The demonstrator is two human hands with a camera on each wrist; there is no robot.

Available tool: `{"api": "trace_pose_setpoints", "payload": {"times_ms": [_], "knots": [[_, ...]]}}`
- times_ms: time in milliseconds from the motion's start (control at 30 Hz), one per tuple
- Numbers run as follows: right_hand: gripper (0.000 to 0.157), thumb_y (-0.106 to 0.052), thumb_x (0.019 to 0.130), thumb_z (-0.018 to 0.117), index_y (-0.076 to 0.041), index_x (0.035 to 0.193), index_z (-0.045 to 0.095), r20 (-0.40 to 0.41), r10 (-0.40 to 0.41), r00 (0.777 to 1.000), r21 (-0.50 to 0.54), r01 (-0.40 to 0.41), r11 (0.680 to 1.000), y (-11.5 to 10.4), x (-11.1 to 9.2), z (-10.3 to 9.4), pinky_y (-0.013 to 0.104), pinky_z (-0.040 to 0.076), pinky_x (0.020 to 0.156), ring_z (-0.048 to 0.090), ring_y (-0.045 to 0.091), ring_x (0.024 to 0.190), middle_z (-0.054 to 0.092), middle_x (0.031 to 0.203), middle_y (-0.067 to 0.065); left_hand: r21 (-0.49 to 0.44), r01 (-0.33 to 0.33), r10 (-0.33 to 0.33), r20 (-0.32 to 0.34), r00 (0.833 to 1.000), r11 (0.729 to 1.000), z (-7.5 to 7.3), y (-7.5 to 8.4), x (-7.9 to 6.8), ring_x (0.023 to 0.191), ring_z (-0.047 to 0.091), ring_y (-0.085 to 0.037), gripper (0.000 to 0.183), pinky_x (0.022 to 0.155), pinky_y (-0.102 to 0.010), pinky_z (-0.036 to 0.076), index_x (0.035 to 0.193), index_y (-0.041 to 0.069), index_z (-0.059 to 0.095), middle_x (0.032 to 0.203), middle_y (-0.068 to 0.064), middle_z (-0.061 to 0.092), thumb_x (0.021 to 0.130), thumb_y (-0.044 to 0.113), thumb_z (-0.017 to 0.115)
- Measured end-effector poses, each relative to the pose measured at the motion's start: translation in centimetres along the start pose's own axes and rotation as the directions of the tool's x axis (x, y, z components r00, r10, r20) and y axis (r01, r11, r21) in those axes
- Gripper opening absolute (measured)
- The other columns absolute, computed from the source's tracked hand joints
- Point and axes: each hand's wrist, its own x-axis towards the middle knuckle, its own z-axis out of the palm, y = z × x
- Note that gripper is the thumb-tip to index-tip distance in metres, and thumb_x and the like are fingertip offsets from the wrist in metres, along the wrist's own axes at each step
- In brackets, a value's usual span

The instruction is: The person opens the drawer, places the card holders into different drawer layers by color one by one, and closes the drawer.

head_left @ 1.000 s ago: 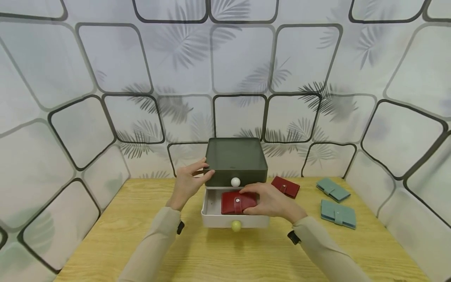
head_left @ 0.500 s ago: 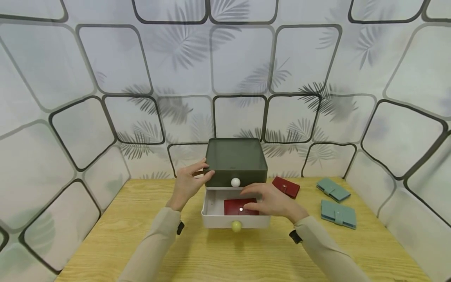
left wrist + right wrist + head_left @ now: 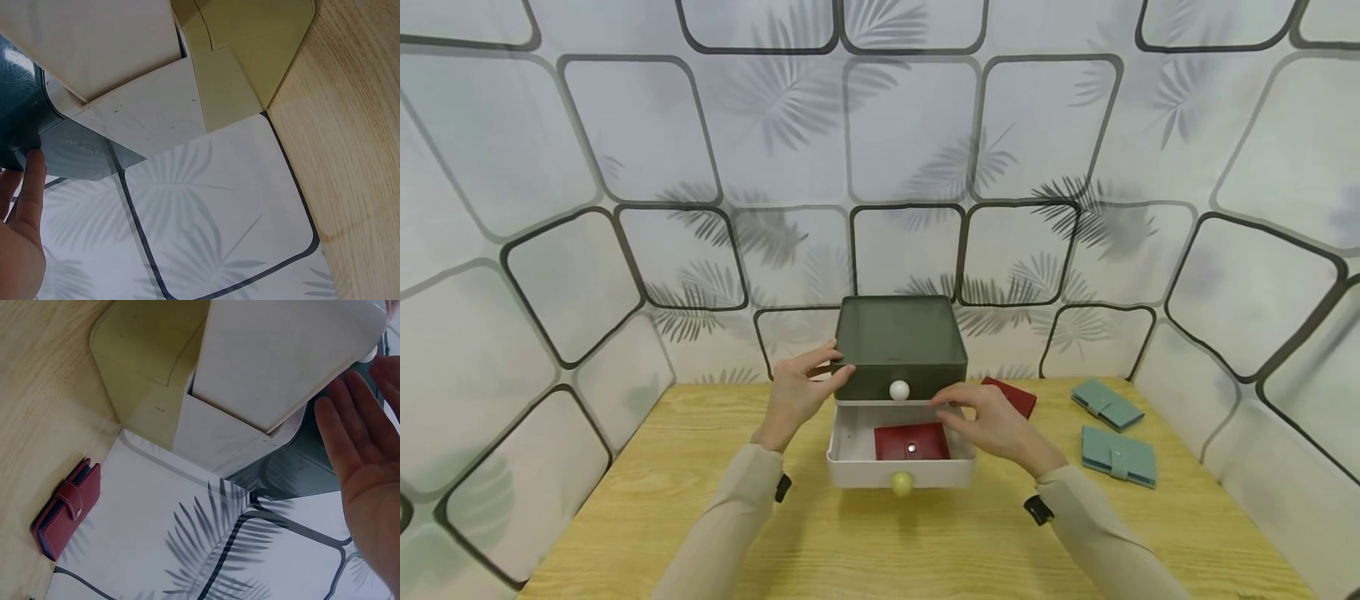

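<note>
A small drawer cabinet with a dark green top tier [image 3: 901,329] stands mid-table in the head view. Its lower white drawer [image 3: 853,472], with a yellow knob, is pulled out. Inside lies a red wallet [image 3: 895,439] with a snap strap, near the drawer's front right. My left hand [image 3: 797,393] holds the top tier's front left corner, thumb on the front face, fingers along the side [image 3: 56,147]. My right hand [image 3: 992,422] is over the drawer's right edge, just under the top tier, fingers loosely bent, holding nothing; its palm shows in the right wrist view.
Behind my right hand another red wallet [image 3: 1017,398] lies on the table, partly covered in the head view. Two teal wallets [image 3: 1105,404] lie farther right. A white knob [image 3: 898,390] sticks out from the top tier. Patterned cloth [image 3: 910,125] surrounds the wooden table [image 3: 700,467].
My right hand has let go of the red wallet, which now lies in the drawer, and has drawn back to the right. My left hand stays on the cabinet's corner.
</note>
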Motion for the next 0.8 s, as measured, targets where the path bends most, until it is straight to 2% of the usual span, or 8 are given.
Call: {"api": "trace_pose_setpoints", "payload": {"times_ms": [167, 267, 533, 767, 800], "knots": [[0.016, -0.003, 0.087, 0.073, -0.009, 0.102, 0.075, -0.086, -0.025, 0.996, -0.023, 0.023, 0.999, 0.9, -0.7, 0.2, 0.033, 0.061, 0.077, 0.068, 0.013, 0.09, 0.074, 0.098, 0.002, 0.007, -0.028, 0.028, -0.011, 1.0, 1.0, 0.2, -0.1, -0.1, 0.102, 0.069, -0.039, 0.022, 0.079, -0.044, 0.063, 0.101, -0.009, 0.073, 0.12, -0.03, 0.064, 0.081, 0.001, 0.078], [0.016, -0.003, 0.086, 0.074, -0.011, 0.1, 0.075, -0.124, -0.015, 0.992, -0.047, 0.01, 0.999, 1.5, -1.3, 0.5, 0.028, 0.061, 0.074, 0.067, 0.01, 0.088, 0.073, 0.096, -0.002, 0.015, -0.03, 0.03, -0.017, 0.999, 0.999, 0.3, -0.2, -0.2, 0.101, 0.069, -0.038, 0.022, 0.078, -0.043, 0.063, 0.1, -0.008, 0.074, 0.12, -0.029, 0.065, 0.081, 0.001, 0.079], [0.017, 0.001, 0.082, 0.076, -0.007, 0.097, 0.076, -0.197, 0.007, 0.98, -0.077, -0.022, 0.997, 2.4, -2.5, 0.6, 0.036, 0.062, 0.073, 0.068, 0.014, 0.086, 0.073, 0.092, 0.0, 0.024, -0.023, 0.023, -0.017, 1.0, 0.999, 0.4, 0.1, -0.4, 0.103, 0.069, -0.038, 0.02, 0.078, -0.042, 0.063, 0.099, -0.007, 0.074, 0.12, -0.029, 0.065, 0.081, 0.001, 0.079], [0.016, 0.001, 0.084, 0.074, -0.009, 0.096, 0.077, -0.242, 0.014, 0.97, -0.079, -0.034, 0.996, 3.8, -3.1, 0.0, 0.028, 0.061, 0.067, 0.066, 0.009, 0.08, 0.073, 0.088, 0.0, 0.024, -0.04, 0.04, -0.018, 0.999, 0.999, 1.1, -3.6, -0.5, 0.101, 0.071, -0.033, 0.022, 0.077, -0.038, 0.063, 0.101, 0.001, 0.076, 0.123, -0.023, 0.066, 0.08, 0.008, 0.081], [0.015, 0.001, 0.085, 0.074, -0.009, 0.096, 0.077, -0.247, 0.017, 0.969, -0.081, -0.039, 0.996, 4.0, -3.2, 0.0, 0.026, 0.061, 0.067, 0.067, 0.009, 0.079, 0.073, 0.088, 0.0, 0.023, -0.046, 0.046, -0.019, 0.999, 0.999, 1.1, -3.6, -0.5, 0.1, 0.071, -0.033, 0.023, 0.077, -0.038, 0.063, 0.101, 0.0, 0.076, 0.123, -0.023, 0.066, 0.08, 0.008, 0.082]]}}
